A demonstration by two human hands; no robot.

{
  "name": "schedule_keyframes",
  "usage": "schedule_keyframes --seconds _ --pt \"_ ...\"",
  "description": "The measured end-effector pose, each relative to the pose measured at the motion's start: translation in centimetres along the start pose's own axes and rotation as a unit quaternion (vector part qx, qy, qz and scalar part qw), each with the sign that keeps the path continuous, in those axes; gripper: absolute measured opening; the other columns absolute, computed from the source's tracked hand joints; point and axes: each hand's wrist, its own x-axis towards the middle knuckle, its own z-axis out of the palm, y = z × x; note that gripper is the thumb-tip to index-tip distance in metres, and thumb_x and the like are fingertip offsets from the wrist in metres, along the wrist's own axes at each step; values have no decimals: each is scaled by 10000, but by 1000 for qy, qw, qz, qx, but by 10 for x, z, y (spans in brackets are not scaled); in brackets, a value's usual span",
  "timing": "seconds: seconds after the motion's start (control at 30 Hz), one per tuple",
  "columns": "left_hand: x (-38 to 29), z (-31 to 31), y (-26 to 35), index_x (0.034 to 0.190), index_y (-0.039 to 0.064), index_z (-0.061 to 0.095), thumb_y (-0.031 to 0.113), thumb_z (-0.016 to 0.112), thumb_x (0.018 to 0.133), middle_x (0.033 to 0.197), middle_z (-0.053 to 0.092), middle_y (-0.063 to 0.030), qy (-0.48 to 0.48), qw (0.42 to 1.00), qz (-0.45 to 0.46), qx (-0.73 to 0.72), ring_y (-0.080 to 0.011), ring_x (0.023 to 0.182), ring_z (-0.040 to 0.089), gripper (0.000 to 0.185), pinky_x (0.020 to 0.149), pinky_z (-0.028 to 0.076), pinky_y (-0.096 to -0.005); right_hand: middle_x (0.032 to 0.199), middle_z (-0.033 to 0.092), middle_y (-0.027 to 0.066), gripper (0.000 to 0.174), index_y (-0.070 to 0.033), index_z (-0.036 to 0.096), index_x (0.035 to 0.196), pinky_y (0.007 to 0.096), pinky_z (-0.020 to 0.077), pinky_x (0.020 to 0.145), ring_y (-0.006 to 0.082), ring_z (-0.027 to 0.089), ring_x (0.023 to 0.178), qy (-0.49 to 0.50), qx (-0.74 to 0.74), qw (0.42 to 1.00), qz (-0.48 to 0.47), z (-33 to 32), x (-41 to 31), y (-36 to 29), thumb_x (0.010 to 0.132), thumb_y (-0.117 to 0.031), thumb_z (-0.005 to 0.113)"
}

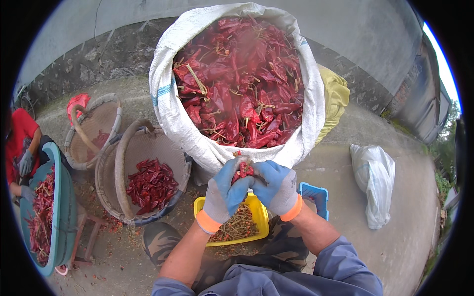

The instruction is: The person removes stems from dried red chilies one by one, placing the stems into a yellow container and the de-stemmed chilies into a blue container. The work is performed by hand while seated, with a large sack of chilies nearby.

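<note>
My left hand (pixel 226 190) and my right hand (pixel 276 185), both in blue-and-grey work gloves with orange cuffs, meet in front of a large white woven sack (pixel 164 107) full of dried red chili peppers (pixel 237 85). Between their fingertips is a dried red chili pepper (pixel 245 171), gripped from both sides. Below the hands a yellow plastic basin (pixel 263 218) holds chili stems (pixel 239 224) and bits. Part of the basin is hidden by my gloves.
Wicker baskets (pixel 100 185) (pixel 117 125) with red peppers stand at left. Beyond, a gloved co-worker (pixel 26 137) sits by a teal tub (pixel 57 222) of chilies. A blue plastic basket (pixel 314 188), a yellow sack (pixel 333 98) and a white sack (pixel 374 181) are at right.
</note>
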Motion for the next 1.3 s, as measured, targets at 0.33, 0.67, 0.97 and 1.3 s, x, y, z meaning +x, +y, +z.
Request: schedule_keyframes --seconds 0.33,0.67,0.97,1.3 --pt "-2 -26 11 1280 19 647 196 746 964 995 735 -226 -137 982 48 124 -430 877 718 375 739 565 -448 798 700 139 194 -63 751 882 417 527 602 339 679 670 -109 102 988 30 -18 9 0 867 -245 818" --pt "-3 -28 22 1198 6 716 169 753 934 893 777 -131 -224 968 56 95 -228 773 762 313 724 583 -359 705 645 64 269 -59 747 868 341 470 573 204 626 612 -220 326 911 128 -22 3 -3 1000 -289 698" --pt "-12 -17 30 1046 -28 758 120 710 910 816 742 -65 -207 975 -35 -75 -102 706 694 206 654 554 -282 771 612 -48 274 -101 710 910 250 413 572 50 544 657 -204 594 678 383 -17 -25 -3 1067 -315 642" --pt "-16 -23 14 925 64 767 148 812 860 817 663 -98 -96 991 76 50 -239 677 654 115 616 503 -361 880 673 20 95 -37 672 1005 263 492 657 94 623 738 -244 539 746 305 -27 -28 4 997 -128 697"
